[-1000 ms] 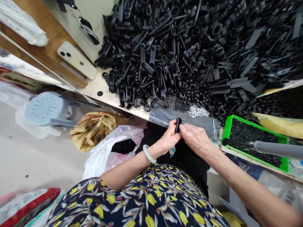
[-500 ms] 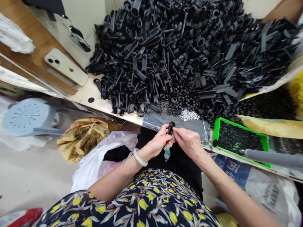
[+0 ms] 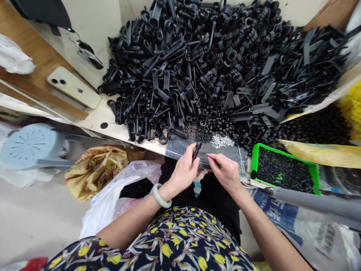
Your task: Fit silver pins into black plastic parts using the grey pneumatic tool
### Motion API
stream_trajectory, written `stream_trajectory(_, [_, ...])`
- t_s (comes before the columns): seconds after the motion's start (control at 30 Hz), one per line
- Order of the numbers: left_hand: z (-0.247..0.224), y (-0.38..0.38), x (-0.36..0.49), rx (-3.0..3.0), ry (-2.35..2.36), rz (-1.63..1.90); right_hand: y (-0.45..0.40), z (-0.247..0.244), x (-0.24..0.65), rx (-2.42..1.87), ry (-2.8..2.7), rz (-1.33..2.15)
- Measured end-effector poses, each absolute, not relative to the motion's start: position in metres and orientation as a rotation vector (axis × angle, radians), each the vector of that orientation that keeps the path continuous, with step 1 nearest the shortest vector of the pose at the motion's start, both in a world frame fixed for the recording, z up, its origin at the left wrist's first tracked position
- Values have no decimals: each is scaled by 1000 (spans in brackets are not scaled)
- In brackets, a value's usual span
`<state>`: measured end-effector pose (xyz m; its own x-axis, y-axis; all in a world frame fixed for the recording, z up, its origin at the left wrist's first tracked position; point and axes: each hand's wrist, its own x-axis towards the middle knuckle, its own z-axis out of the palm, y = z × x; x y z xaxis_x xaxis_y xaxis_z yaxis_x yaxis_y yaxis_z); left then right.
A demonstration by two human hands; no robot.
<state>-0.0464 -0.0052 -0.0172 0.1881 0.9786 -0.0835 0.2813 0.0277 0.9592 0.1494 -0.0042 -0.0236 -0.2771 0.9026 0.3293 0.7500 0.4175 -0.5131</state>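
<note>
My left hand [image 3: 184, 169] is closed on a small black plastic part [image 3: 197, 149], which stands tilted between thumb and fingers. Just right of it, apart from the part, is my right hand [image 3: 225, 169], thumb and index finger drawn near each other; whether something tiny is between them is too small to tell. Both hands are over the near edge of a grey mat [image 3: 204, 150]. Silver pins [image 3: 222, 142] lie in a small heap at its back edge, with small black round pieces [image 3: 208, 126] behind. A large pile of black plastic parts [image 3: 180, 71] rises beyond.
A green tray [image 3: 255, 160] of small black pieces sits at the right, with a grey bar [image 3: 307, 201] in front. At the left are a phone [image 3: 75, 88], keys [image 3: 89, 54], a blue-grey stool [image 3: 29, 146] and a brown bag [image 3: 93, 173].
My right hand has come away from the black part. My left hand has turned the part more edge-on and moved slightly left. The whole view has shifted a little.
</note>
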Motion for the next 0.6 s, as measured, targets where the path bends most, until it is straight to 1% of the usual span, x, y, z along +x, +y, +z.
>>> stream_trajectory(0.07, [-24,6,-51,1977,1423,769,-4,-30,151,-1422,-2022,355])
stream_trajectory(0.13, [-33,16,-53,2368,1473,574,-4,-36,151,-1437,-1982,338])
stream_trajectory(0.2, [-42,24,-55,2569,1476,433,-3,-42,150,-1449,-1959,319])
stream_trajectory(0.27, [-49,27,-57,2590,1484,463,-3,-47,149,-1453,-1939,317])
stream_trajectory(0.37, [-50,30,-57,2366,1479,704,-4,-51,149,-1446,-1918,327])
stream_trajectory(0.5, [-34,31,-56,1805,1364,1034,-3,-49,151,-1453,-1838,445])
stream_trajectory(0.6, [-12,27,-54,1159,1180,1018,1,-42,154,-1434,-1656,658])
